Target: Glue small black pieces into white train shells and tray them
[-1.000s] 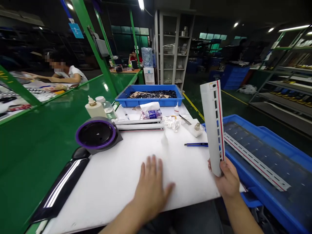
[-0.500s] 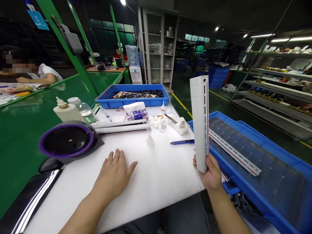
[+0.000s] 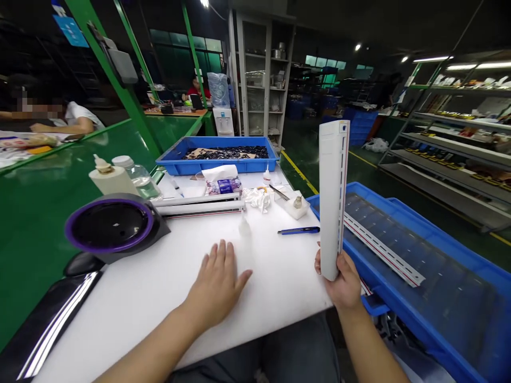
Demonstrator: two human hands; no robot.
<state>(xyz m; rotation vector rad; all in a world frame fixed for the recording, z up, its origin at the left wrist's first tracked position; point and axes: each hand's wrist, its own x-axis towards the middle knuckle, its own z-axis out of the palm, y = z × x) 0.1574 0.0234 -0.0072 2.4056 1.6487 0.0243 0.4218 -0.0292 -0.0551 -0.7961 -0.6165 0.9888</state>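
Observation:
My right hand (image 3: 344, 277) grips the lower end of a long white slotted strip (image 3: 332, 197), held nearly upright above the table's right edge. A red line and a row of dark slots run along the strip's right side. My left hand (image 3: 217, 282) lies palm down with fingers stretched over the white tabletop (image 3: 131, 308), holding nothing. Just beyond its fingertips stands a small translucent squeeze bottle (image 3: 245, 227). A blue utility knife (image 3: 298, 231) rests to the left of the raised strip.
Two similar strips (image 3: 199, 209) lie across the table's back left, beside a round black device with a purple rim (image 3: 109, 222). Behind are a tissue pack (image 3: 224, 186) and a blue bin of black parts (image 3: 175, 168). A large blue tray (image 3: 439, 314) with another strip (image 3: 385, 250) stands at right.
My left hand has slid to the right across the tabletop, still flat. The strip in my right hand has shifted slightly right in view and remains nearly upright.

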